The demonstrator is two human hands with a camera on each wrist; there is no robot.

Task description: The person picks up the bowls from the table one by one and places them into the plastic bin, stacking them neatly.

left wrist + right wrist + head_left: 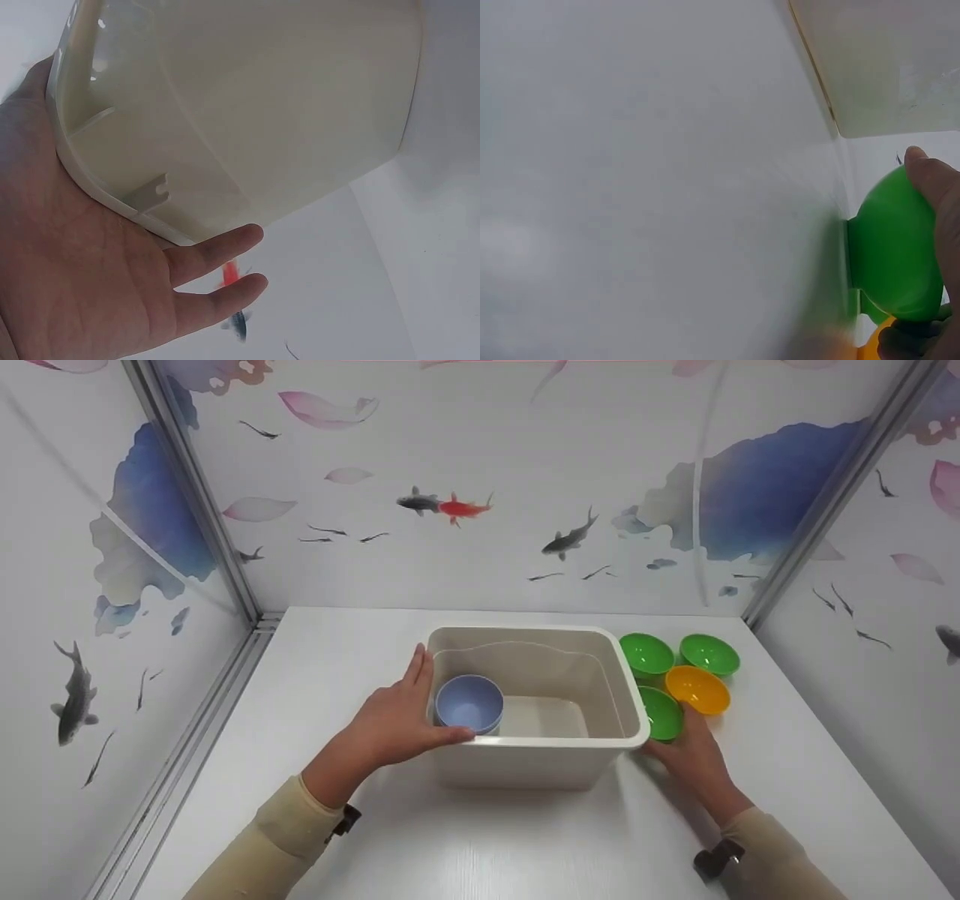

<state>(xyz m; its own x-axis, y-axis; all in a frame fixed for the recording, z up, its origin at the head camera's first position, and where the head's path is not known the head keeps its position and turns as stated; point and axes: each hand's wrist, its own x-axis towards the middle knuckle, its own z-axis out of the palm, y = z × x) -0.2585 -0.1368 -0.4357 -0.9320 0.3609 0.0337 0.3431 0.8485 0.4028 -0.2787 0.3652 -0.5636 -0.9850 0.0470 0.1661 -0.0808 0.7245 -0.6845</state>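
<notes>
A cream plastic bin (pixel 517 765) stands in the middle of the table, with a blue bowl (pixel 469 703) inside at its left end. My left hand (pixel 394 720) rests against the bin's front left corner, thumb along the front rim and straight fingers along the left side. In the left wrist view the palm (pixel 90 262) lies against the outside of the rim. My right hand (pixel 694 757) holds the nearest green bowl (pixel 661 714) by its sides, just right of the bin. In the right wrist view the thumb lies on that bowl's (pixel 892 240) outer wall.
An orange bowl (pixel 697 690) sits just beyond the right hand. Behind it are two more green bowls, one (pixel 646 654) near the bin and one (pixel 709 655) farther right. White panels (pixel 480 562) printed with fish enclose the white table (pixel 360 840) at the back and sides.
</notes>
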